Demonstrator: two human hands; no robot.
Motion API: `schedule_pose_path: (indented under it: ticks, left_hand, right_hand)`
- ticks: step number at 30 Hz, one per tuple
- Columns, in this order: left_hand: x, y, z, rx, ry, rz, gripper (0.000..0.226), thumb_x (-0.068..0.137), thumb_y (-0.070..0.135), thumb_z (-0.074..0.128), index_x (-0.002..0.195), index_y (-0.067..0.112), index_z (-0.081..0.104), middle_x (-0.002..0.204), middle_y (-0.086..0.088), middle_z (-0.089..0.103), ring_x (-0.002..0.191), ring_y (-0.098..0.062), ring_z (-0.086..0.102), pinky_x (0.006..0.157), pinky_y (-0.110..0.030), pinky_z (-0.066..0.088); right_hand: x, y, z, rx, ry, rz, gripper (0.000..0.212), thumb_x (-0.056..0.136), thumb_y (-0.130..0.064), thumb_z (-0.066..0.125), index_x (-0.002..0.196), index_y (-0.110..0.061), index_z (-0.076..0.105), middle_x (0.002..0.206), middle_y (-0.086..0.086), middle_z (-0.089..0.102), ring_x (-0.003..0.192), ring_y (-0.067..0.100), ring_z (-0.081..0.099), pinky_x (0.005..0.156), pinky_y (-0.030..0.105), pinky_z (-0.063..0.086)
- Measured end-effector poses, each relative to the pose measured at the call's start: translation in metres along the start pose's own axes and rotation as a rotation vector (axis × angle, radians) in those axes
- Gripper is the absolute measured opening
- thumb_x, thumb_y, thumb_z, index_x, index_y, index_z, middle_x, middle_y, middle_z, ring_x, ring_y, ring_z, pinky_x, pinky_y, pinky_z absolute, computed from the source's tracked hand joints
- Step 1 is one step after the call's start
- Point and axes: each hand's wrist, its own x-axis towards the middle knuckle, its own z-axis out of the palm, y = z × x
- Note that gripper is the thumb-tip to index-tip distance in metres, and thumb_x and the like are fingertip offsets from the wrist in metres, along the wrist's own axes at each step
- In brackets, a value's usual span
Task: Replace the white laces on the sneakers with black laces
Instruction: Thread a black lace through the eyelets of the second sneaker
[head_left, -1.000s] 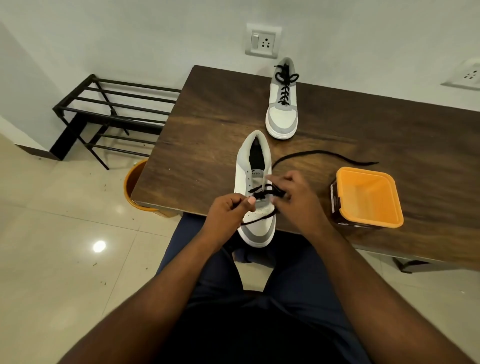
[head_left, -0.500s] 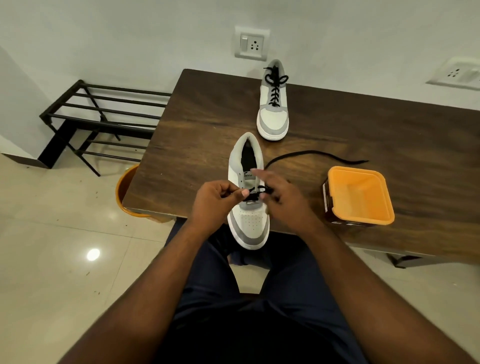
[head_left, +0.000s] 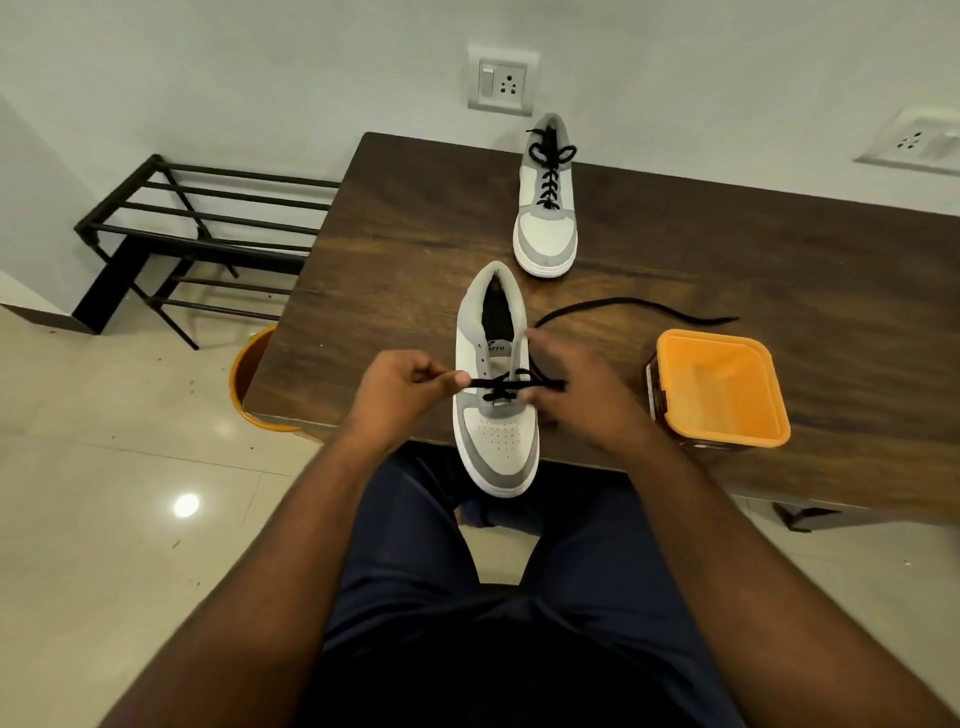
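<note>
A white and grey sneaker (head_left: 496, 441) stands at the near edge of the wooden table (head_left: 415, 249), toe toward me and hanging over the edge. A black lace (head_left: 511, 384) crosses its lowest eyelets. My left hand (head_left: 402, 392) pinches the lace's left end at the shoe's left side. My right hand (head_left: 571, 395) holds the lace at the shoe's right side; the loose end (head_left: 639, 304) trails across the table to the right. A second sneaker (head_left: 546, 208), fully laced in black with a bow, stands at the back by the wall.
An orange square tub (head_left: 719, 387) sits on the table right of my right hand. An orange bucket (head_left: 249, 384) stands on the floor beside the table's left corner. A black metal shoe rack (head_left: 202, 234) is against the wall at left. My legs are under the table edge.
Both hands have moved apart, drawing the black lace taut across the lower eyelets. The camera view has shifted slightly.
</note>
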Motion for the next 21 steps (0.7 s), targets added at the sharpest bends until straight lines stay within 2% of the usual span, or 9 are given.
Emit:
schedule_pose_path:
  ticks: [1,3,6,9,12,14,15,18,21]
  left_hand:
    - [-0.001,0.005,0.007,-0.003,-0.036,0.010,0.016,0.084,0.018,0.075,0.072,0.010,0.068,0.045,0.017,0.055,0.043,0.005,0.045,0.048,-0.010,0.035]
    - [-0.001,0.011,0.016,-0.034,-0.068,0.022,0.011,0.086,0.015,0.073,0.079,0.007,0.072,0.049,0.014,0.060,0.045,0.005,0.050,0.049,-0.008,0.038]
    - [0.000,0.008,0.004,-0.066,-0.079,-0.012,0.004,0.088,0.010,0.070,0.086,0.009,0.072,0.059,0.006,0.067,0.048,-0.001,0.053,0.050,-0.015,0.045]
    - [-0.004,-0.003,-0.009,-0.070,-0.139,-0.069,0.009,0.090,-0.001,0.064,0.094,0.004,0.070,0.073,-0.007,0.071,0.053,-0.008,0.061,0.055,-0.019,0.053]
    - [-0.006,-0.005,-0.003,-0.115,-0.183,-0.086,0.014,0.090,-0.004,0.063,0.097,0.009,0.060,0.071,-0.012,0.070,0.054,-0.017,0.063,0.056,-0.031,0.057]
    - [-0.005,-0.005,0.007,-0.102,-0.220,-0.083,0.023,0.089,0.000,0.066,0.098,0.015,0.051,0.071,-0.013,0.071,0.055,-0.023,0.062,0.062,-0.043,0.057]
    - [-0.003,-0.004,0.011,-0.084,-0.225,-0.076,0.025,0.089,0.003,0.067,0.098,0.017,0.048,0.071,-0.013,0.071,0.055,-0.024,0.062,0.063,-0.046,0.056]
    - [0.003,0.003,0.015,-0.098,-0.198,-0.042,0.026,0.090,0.008,0.068,0.100,0.016,0.046,0.069,-0.013,0.071,0.048,-0.022,0.062,0.057,-0.041,0.049]
    - [0.011,0.006,0.014,-0.138,-0.107,-0.045,0.019,0.092,0.017,0.066,0.101,0.009,0.050,0.072,-0.015,0.071,0.048,-0.024,0.060,0.047,-0.030,0.046]
  right_hand:
    - [-0.001,-0.015,0.011,0.101,-0.060,-0.020,0.058,0.083,-0.016,0.073,0.136,-0.030,0.053,0.127,-0.006,0.059,0.104,0.003,0.058,0.085,0.024,0.048]
    - [0.001,-0.028,0.029,0.286,-0.056,-0.019,0.029,0.086,-0.011,0.069,0.115,-0.018,0.068,0.098,-0.001,0.071,0.072,0.001,0.063,0.059,0.019,0.048]
    - [0.001,-0.017,0.022,0.308,0.074,0.040,0.003,0.085,-0.010,0.071,0.086,-0.010,0.074,0.060,-0.010,0.067,0.051,-0.004,0.058,0.052,0.011,0.039]
    - [-0.003,0.008,0.005,0.106,0.077,0.124,0.004,0.083,-0.019,0.075,0.086,-0.020,0.076,0.066,-0.012,0.067,0.058,-0.004,0.057,0.061,0.018,0.044]
    - [-0.006,0.014,0.003,-0.026,-0.063,0.086,0.028,0.078,-0.030,0.078,0.105,-0.031,0.072,0.097,-0.011,0.072,0.091,0.005,0.064,0.087,0.034,0.051]
    - [-0.007,0.005,0.009,0.254,-0.199,0.079,0.048,0.080,-0.017,0.077,0.125,-0.023,0.063,0.114,-0.001,0.070,0.103,0.008,0.064,0.094,0.029,0.051]
    - [-0.006,0.001,0.014,0.430,-0.241,0.081,0.046,0.082,-0.008,0.074,0.126,-0.014,0.062,0.112,0.008,0.070,0.101,0.012,0.066,0.090,0.027,0.053]
    - [-0.003,-0.008,0.026,0.688,-0.132,0.084,0.018,0.083,0.001,0.069,0.101,0.002,0.070,0.093,0.019,0.072,0.082,0.023,0.067,0.073,0.027,0.055]
    - [0.002,-0.006,0.032,0.802,-0.057,0.208,0.007,0.083,0.001,0.069,0.087,-0.004,0.071,0.084,0.012,0.071,0.075,0.021,0.065,0.071,0.029,0.054]
